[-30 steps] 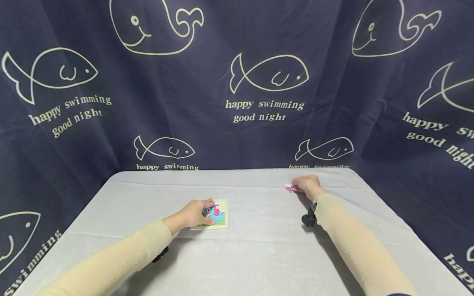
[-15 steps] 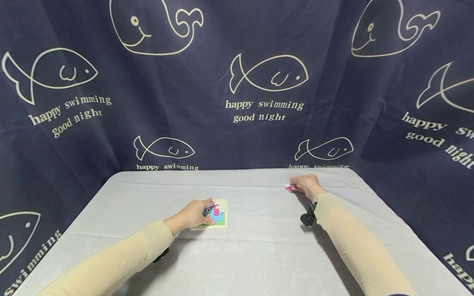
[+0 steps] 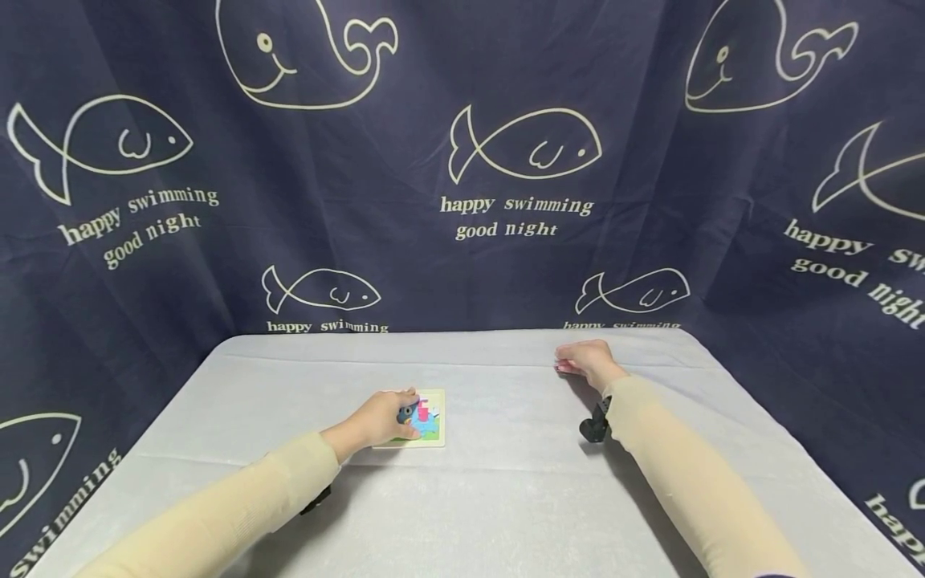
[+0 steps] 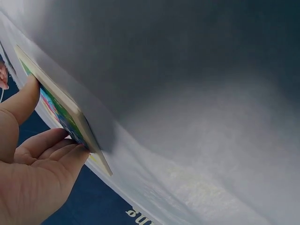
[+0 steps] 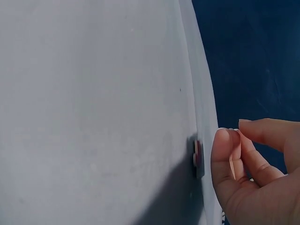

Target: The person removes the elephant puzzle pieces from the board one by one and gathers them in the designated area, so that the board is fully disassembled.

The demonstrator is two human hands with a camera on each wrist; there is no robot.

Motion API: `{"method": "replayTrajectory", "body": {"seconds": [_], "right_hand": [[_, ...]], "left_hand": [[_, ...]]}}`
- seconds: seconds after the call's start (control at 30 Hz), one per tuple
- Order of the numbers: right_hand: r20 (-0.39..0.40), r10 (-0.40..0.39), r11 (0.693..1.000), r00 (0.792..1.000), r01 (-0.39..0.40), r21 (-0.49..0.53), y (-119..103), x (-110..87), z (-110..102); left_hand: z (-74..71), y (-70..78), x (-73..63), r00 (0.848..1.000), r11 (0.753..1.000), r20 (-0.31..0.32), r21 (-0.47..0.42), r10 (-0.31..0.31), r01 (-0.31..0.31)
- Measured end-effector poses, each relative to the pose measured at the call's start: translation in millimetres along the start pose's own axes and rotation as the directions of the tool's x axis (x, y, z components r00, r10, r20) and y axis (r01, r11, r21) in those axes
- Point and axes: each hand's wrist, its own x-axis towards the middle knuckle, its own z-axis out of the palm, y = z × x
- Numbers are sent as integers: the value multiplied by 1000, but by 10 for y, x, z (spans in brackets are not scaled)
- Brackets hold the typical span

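My left hand (image 3: 379,417) spans a small jigsaw puzzle board (image 3: 441,429), holding it with the thumb on one side and the fingers on the other. The board lies on the table with a pale frame and a blue, green and pink picture, part of it behind the hand. At the back right, my right hand (image 3: 588,361) pinches a thin whitish puzzle piece (image 5: 230,129), mostly hidden between thumb and fingers. Beside those fingertips in the right wrist view, a pink and white puzzle piece (image 5: 198,157) lies on the table.
A light grey cloth covers the table (image 3: 491,514). Behind its back edge hangs a dark blue curtain (image 3: 405,241) with fish and whale line drawings.
My right hand has moved slightly left, and the pink and white piece seen at its fingertips earlier is now almost covered in the head view. The left hand and board stay put.
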Motion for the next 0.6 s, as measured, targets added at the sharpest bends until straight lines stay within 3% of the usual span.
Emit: {"method": "replayTrajectory", "body": {"seconds": [0.4, 0.6], "right_hand": [[41, -8, 999, 999, 10, -39, -20, -41, 134], [62, -32, 999, 998, 32, -7, -28, -64, 197]], "left_hand": [[3, -6, -10, 1000, 1000, -3, -19, 2, -2], [-14, 5, -11, 1000, 1000, 18, -18, -7, 7]]}}
